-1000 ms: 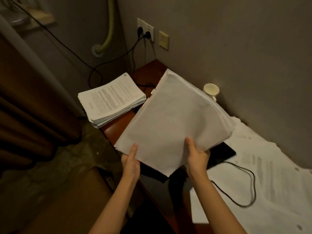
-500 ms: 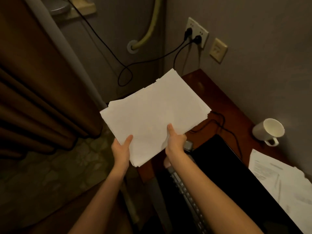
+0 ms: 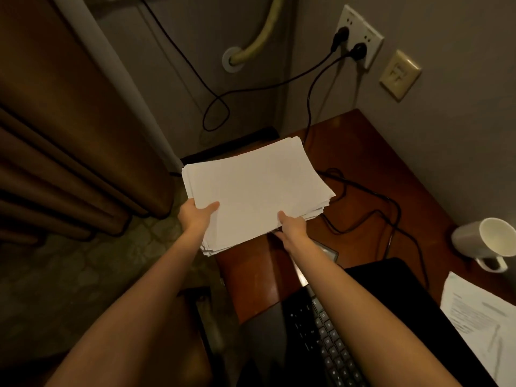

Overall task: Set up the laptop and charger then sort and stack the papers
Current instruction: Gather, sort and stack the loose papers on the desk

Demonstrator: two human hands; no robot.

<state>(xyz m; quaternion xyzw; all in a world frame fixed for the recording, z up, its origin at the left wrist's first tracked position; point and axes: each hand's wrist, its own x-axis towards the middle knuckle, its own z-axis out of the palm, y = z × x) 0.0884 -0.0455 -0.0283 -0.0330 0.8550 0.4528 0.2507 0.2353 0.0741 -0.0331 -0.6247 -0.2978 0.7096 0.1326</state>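
A reddish-brown wooden desk point(image 3: 363, 169) stands in a dim corner, against a grey wall that carries a white socket plate point(image 3: 360, 34) with two black plugs in it and a beige wall plate point(image 3: 399, 74) beside that. Black cables point(image 3: 360, 196) run from the plugs down onto the desk's far part and curl across it toward the right. A brown curtain point(image 3: 69, 141) hangs at the left above a patterned floor. A white mug point(image 3: 485, 241) lies on its side near the desk's right edge, and printed sheets point(image 3: 483, 317) rest at the near right. An open black laptop point(image 3: 335, 344) sits at the desk's near edge, its keyboard showing between the forearms.

The stack of papers point(image 3: 257, 191) is thick and white, its top sheet blank, its edges slightly fanned and uneven. It sits at the desk's left edge, toward the far corner, its left part overhanging the edge.

The left hand point(image 3: 196, 216) grips the stack's near-left corner, thumb laid flat on top; its other fingers are hidden below the paper. The right hand point(image 3: 291, 226) holds the near-right edge, thumb pressed on top, the remaining fingers curled under and mostly out of sight.
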